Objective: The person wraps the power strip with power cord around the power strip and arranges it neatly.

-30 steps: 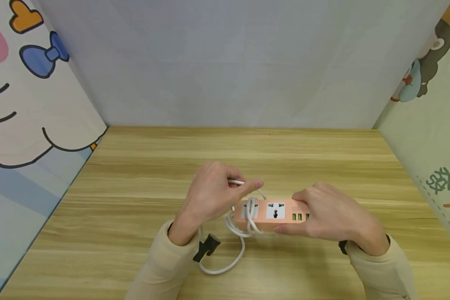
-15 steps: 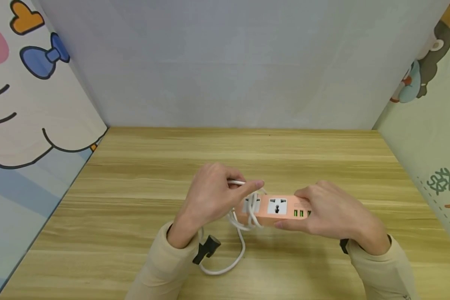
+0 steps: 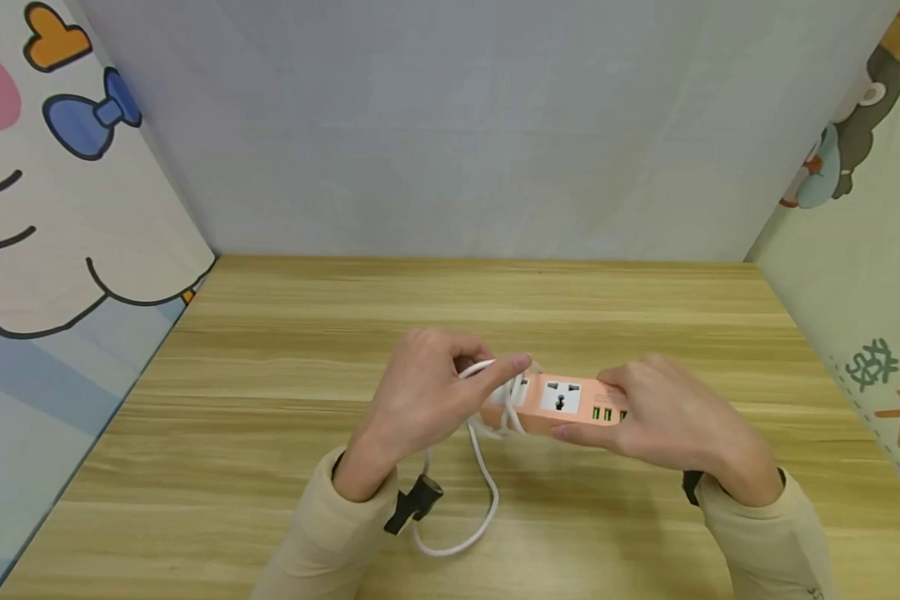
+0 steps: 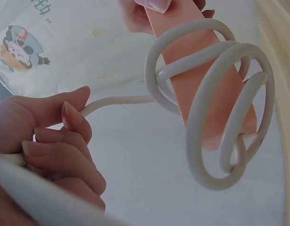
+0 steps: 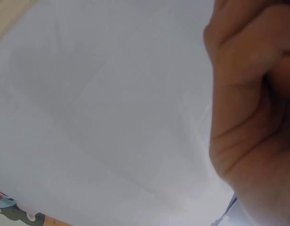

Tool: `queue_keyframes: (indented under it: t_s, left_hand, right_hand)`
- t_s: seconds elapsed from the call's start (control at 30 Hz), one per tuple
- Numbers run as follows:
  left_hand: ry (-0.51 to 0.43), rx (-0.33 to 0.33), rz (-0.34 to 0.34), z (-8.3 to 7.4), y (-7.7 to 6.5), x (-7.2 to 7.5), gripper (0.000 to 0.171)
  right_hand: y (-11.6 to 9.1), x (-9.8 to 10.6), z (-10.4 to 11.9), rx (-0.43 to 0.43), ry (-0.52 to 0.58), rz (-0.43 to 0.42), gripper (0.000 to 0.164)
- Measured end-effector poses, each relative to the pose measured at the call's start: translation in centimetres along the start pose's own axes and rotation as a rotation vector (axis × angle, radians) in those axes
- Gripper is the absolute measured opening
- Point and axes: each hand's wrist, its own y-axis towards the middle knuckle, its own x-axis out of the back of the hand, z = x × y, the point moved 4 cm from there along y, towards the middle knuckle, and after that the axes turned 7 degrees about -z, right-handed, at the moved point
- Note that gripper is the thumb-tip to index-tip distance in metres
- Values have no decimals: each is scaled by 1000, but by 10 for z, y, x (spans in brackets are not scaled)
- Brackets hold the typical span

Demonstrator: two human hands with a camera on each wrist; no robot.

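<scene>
My right hand [image 3: 671,412] grips the right end of an orange-pink power strip [image 3: 532,417], thumb along its near side. White sockets and green USB ports face up in the head view. Loose loops of white cord [image 4: 199,113] go round the strip's left end, clear in the left wrist view. With thumb and fingers, my left hand [image 3: 427,396] pinches a length of that cord; other fingers curl round it too. A slack bend of cord hangs below the left hand. In the right wrist view only part of the right hand [image 5: 253,108] shows, and the strip is out of sight.
Below is a wood-grain table [image 3: 285,333]. A pale grey backdrop [image 3: 450,125] rises behind it, with cartoon-printed panels at left and right. A black wrist-camera mount [image 3: 414,504] sits at the left cuff, close to the hanging cord.
The right hand has tilted the power strip and shifted it slightly up and to the right. The cord loops on it have moved along. The left hand has stayed nearly still, pinching the cord.
</scene>
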Motion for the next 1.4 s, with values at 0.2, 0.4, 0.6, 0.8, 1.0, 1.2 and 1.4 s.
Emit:
queue_keyframes:
  t_s: [0.2,0.4,0.6,0.8,1.0,1.2,1.4]
  left_hand:
    - [-23,-13,2,-2,-1,0,40]
    - [-45,-29,-22,-4,-2,2,40]
    - [-85,-27,-47,-7,-3,5,40]
    - [-114,-60,-52,-9,-4,5,36]
    - [-128,-94,-66,-9,-5,6,33]
    - [-137,-105,-82,-11,-5,7,31]
    - [-168,-139,-100,-12,-5,7,29]
  right_hand:
    - [0,2,1,-14,-1,-15,52]
    - [-2,5,3,-23,-16,-59,52]
    - [-2,8,6,-31,-26,-117,52]
    - [-1,9,7,-58,-25,-139,51]
    - [2,8,8,-47,-11,-165,45]
    - [4,7,9,14,10,-248,37]
    - [4,9,10,50,37,-323,39]
